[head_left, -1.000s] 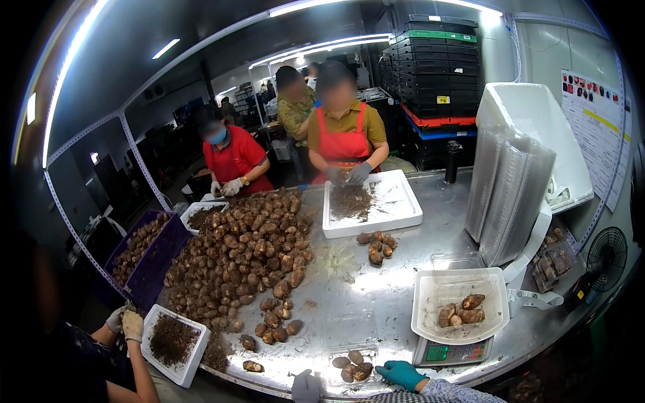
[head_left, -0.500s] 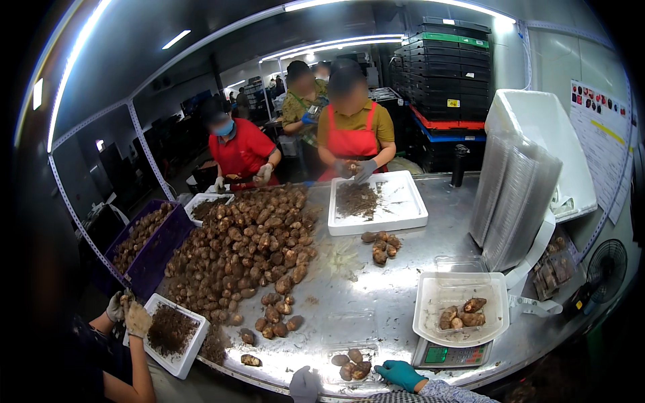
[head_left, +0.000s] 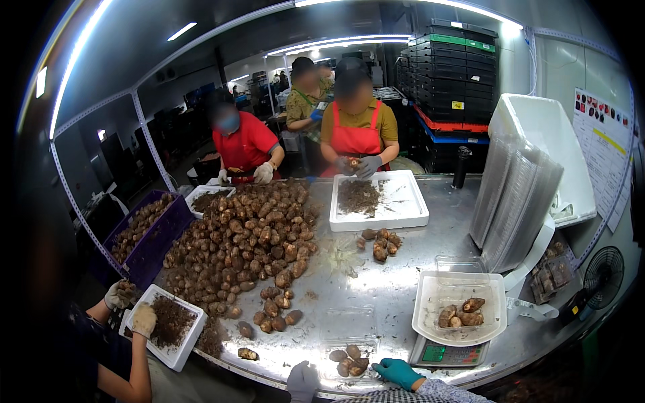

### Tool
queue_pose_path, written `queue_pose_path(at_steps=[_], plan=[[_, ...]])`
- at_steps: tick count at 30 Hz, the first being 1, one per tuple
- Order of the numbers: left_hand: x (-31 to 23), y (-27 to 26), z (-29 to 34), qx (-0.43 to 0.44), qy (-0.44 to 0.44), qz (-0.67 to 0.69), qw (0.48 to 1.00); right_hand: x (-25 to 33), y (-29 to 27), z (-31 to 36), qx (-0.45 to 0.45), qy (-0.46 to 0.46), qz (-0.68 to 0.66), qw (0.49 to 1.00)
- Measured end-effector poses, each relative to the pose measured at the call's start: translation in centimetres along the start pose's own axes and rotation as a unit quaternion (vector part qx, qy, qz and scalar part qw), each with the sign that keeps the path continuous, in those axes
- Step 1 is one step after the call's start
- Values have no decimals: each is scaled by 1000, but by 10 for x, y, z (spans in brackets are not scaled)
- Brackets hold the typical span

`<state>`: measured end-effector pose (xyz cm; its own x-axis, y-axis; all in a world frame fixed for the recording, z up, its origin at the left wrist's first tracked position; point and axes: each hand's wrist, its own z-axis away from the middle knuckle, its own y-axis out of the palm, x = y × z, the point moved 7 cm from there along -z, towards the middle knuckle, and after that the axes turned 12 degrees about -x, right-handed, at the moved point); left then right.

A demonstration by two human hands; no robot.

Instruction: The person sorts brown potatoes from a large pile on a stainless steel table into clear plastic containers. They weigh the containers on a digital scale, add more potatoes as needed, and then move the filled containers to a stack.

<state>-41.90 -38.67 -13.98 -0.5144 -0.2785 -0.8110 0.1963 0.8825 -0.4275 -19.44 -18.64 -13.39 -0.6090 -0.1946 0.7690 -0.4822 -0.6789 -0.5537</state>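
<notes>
At the table's front edge an open clear plastic clamshell box [head_left: 347, 325] lies with its lid folded back. Several small brown taros [head_left: 353, 367] sit in its near half. My left hand [head_left: 303, 381], in a grey glove, rests left of the box with its fingers stretched forward and nothing visible in them. My right hand [head_left: 399, 373], in a teal glove, lies at the box's right side, fingers pointing left toward it; whether they touch its rim I cannot tell. Right of it, a digital scale [head_left: 449, 354] bears a white tray [head_left: 423, 322] with another clear box and several taros [head_left: 461, 314].
A large taro heap [head_left: 248, 235] covers the table's left. Co-workers stand behind white foam trays [head_left: 379, 225]; gloved hands of another person work over a soil-filled tray [head_left: 176, 363] at left. Stacked clear boxes [head_left: 514, 195] and a fan [head_left: 603, 275] stand at right.
My hands and the box stay nearly still. At left, the neighbouring person's gloved hand has lowered onto the soil-filled tray. The masked co-worker's hands have come down toward the heap.
</notes>
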Motion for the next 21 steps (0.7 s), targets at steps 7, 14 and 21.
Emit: queue_pose_path(at_steps=[7,14,21], plan=[[18,5,-5,34,41,-81,995,0,3,2,25,18,-6,1000],[46,16,9,29,-99,31,994,6,-1,4,17,6,7,1000],[-15,-4,-4,-42,132,-63,988,-7,9,2,31,44,-22,998]])
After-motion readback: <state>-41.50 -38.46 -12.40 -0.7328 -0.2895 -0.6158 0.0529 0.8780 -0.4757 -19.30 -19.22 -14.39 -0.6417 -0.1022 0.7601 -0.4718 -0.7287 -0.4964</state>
